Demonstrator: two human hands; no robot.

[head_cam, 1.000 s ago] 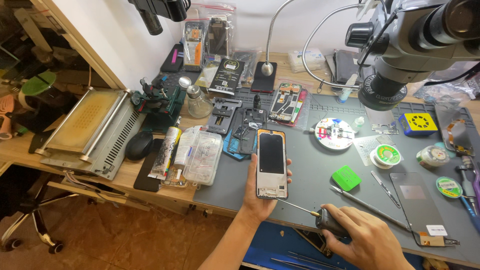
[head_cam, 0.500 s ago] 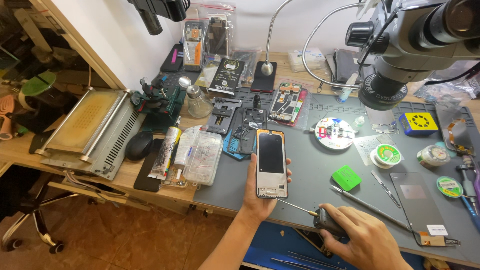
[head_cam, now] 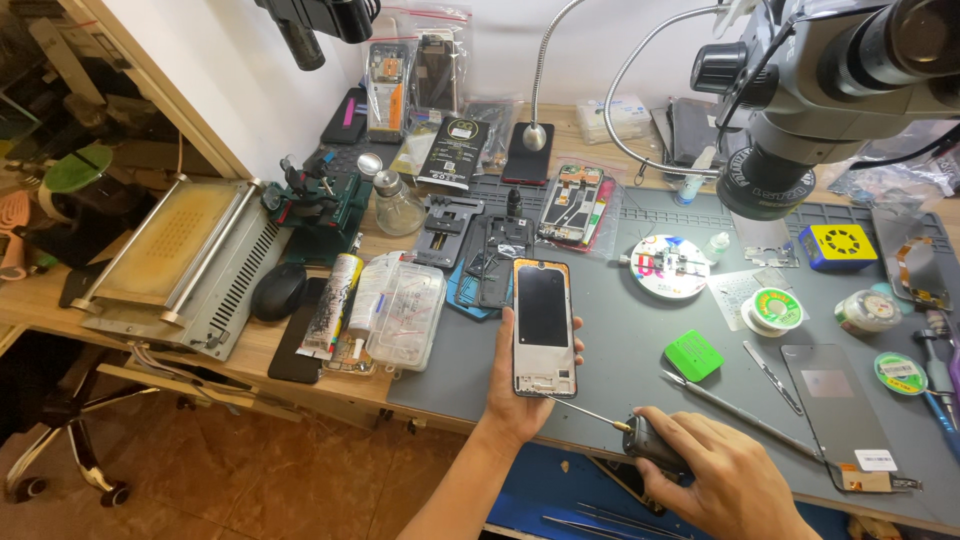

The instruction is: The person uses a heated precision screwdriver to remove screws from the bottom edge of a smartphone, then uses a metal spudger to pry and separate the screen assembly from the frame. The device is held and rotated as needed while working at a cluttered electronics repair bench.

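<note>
Nothing has moved: left hand [head_cam: 522, 395] cradles the phone [head_cam: 544, 327], right hand [head_cam: 722, 480] (partly cropped) grips the screwdriver [head_cam: 630, 438].

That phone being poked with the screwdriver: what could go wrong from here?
1. The phone lies only in the left hand, above the mat, so a slip could drop it.
2. The screwdriver in the right hand meets the phone's lower edge; a skid might scratch the dark screen.
3. Any loosened screw is tiny and could vanish among the clutter, such as the green pad.
</note>
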